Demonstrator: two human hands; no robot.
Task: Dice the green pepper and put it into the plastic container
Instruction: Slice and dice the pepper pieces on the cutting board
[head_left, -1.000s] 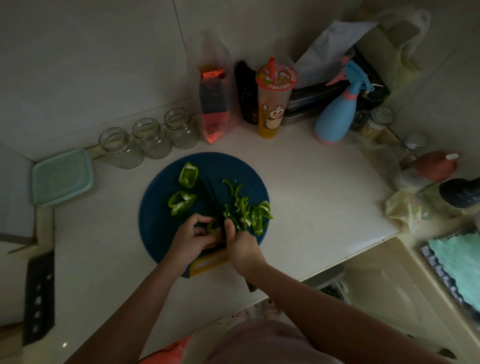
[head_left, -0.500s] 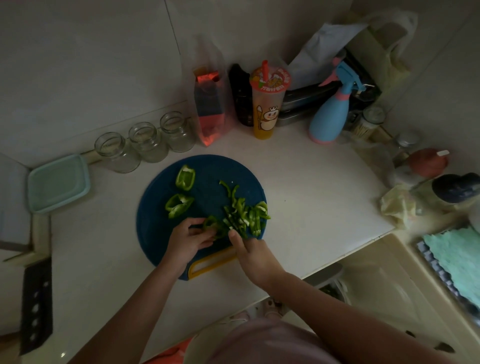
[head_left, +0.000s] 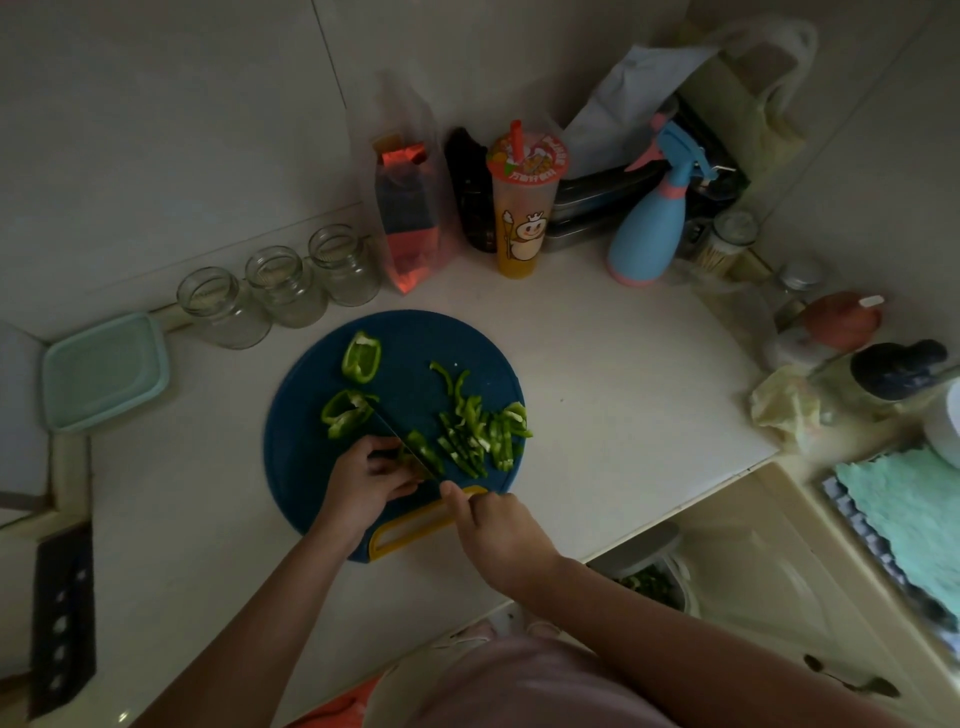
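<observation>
A round dark blue cutting board with a yellow handle lies on the white counter. My left hand holds a green pepper piece down with curled fingers. My right hand grips a dark knife; its blade runs up and to the left across the board, beside my left fingers. A heap of cut pepper strips lies right of the blade. Two larger pepper pieces lie on the board's left. The pale green plastic container sits with its lid on at the counter's left end.
Three empty glass jars stand behind the board. A snack bag, a drink cup and a blue spray bottle line the wall. Bottles crowd the right edge. A bin sits below the counter's front edge.
My right hand has drawn back toward the board's yellow handle, and the knife blade now lies further left across the board. My left hand has stayed on the pepper piece.
</observation>
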